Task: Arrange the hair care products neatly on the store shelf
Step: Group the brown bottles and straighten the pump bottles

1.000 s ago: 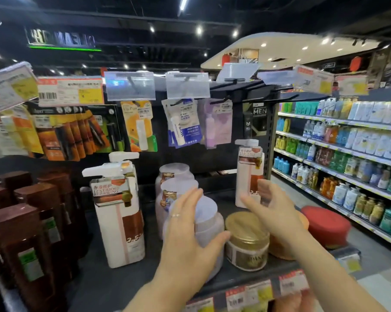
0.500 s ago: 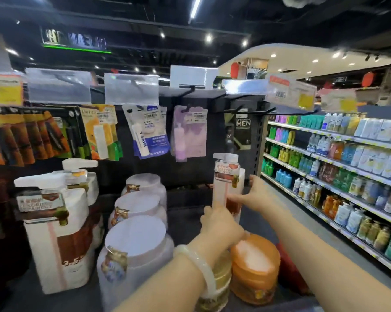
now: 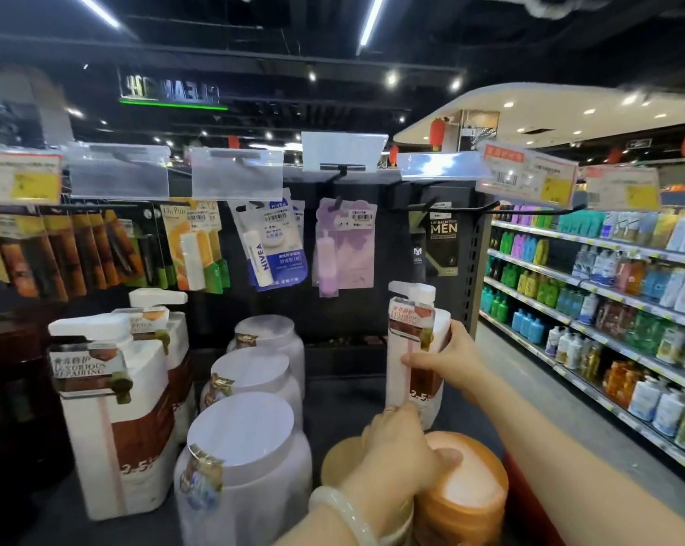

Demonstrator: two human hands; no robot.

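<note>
My right hand grips a tall white and brown pump bottle standing upright at the back right of the dark shelf. My left hand, with a pale bangle on the wrist, grips the gold-lidded jar beneath it and touches the orange-lidded jar. Three lilac jars with white lids stand in a row down the middle. Two more white and brown pump bottles stand at the left.
Lip balm packs hang on hooks above the shelf under clear price holders. Dark brown bottles stand at the far left. A red item lies at the right front. An aisle with full shelves runs along the right.
My left hand left the front lilac jar and came down on the gold-lidded jar. My right hand reached back and took hold of the pump bottle. The view moved closer.
</note>
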